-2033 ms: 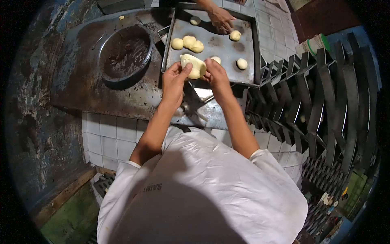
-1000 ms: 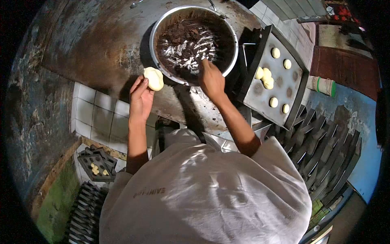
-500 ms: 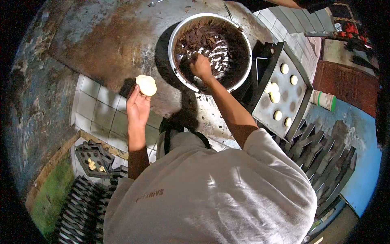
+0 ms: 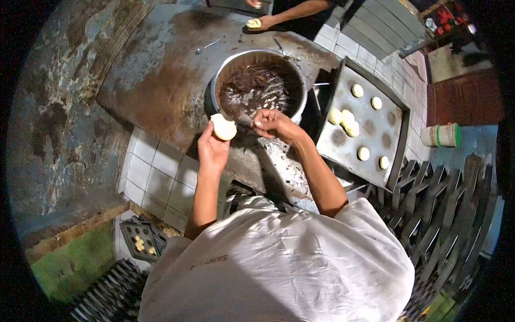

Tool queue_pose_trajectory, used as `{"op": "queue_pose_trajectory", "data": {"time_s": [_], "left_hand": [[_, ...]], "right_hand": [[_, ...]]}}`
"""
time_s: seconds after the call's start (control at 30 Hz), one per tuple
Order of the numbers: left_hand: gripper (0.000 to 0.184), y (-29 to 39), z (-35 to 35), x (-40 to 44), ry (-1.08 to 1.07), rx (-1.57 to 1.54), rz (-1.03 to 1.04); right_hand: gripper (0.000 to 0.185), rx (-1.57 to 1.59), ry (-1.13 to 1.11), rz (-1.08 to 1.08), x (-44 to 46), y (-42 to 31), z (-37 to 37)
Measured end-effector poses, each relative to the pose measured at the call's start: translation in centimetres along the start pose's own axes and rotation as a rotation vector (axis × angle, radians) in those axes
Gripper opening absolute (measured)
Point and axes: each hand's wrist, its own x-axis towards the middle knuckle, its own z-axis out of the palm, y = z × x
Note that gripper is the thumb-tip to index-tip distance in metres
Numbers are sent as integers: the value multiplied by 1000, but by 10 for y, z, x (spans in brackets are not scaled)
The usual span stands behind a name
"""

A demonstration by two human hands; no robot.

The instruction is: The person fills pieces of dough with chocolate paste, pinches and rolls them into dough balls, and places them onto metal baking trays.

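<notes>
At the far left of the scene is a wall (image 4: 53, 102) with patchy, peeling paint. Near its foot sits a small dark pan (image 4: 128, 231) with a cluster of yellowish pieces (image 4: 140, 244). The stained, worn table (image 4: 161, 80) spreads to the right, a spoon (image 4: 206, 47) lying on its far part.

At the near side of the table, the left hand (image 4: 212, 153) grips a piece of dough (image 4: 224, 130) between thumb and fingers. The dough is pale cream-yellow, flattened and roundish, smooth and brightly lit, with an uneven, notched far edge. It is held up just left of the near rim of a round metal bowl (image 4: 257, 56), which contains a dark brown, streaky filling (image 4: 249, 86).

Beyond the bowl, at the far edge, another person's hand (image 4: 266, 22) holds a yellow piece (image 4: 253, 23). The right hand (image 4: 277, 126) is at the bowl's near rim, fingers curled inward; whether they pinch anything, I cannot tell.

Farther right, a tilted-looking metal tray (image 4: 370, 126) carries 7 pale dough balls (image 4: 363, 154): 3 bunched on its left side, 4 set apart. Past it are a green-banded container (image 4: 442, 135) and, nearer, stacked dark metal pieces (image 4: 440, 198).
</notes>
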Motion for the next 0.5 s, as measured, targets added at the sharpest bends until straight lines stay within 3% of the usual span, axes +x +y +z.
{"op": "queue_pose_trajectory", "data": {"time_s": [0.1,0.23,0.4,0.5], "left_hand": [[33,-44,31,-27,-31,-94,-136],[35,-115,45,-61,-218,-139,-316],[35,-175,61,-118,-165,-113,-405],[36,-194,70,-135,-183,-111,-424]], "right_hand": [[13,-307,228,-187,-66,18,17],[11,-281,506,-322,-148,79,9],[10,-140,719,-230,-279,160,7],[11,-54,808,-310,-327,147,25]]}}
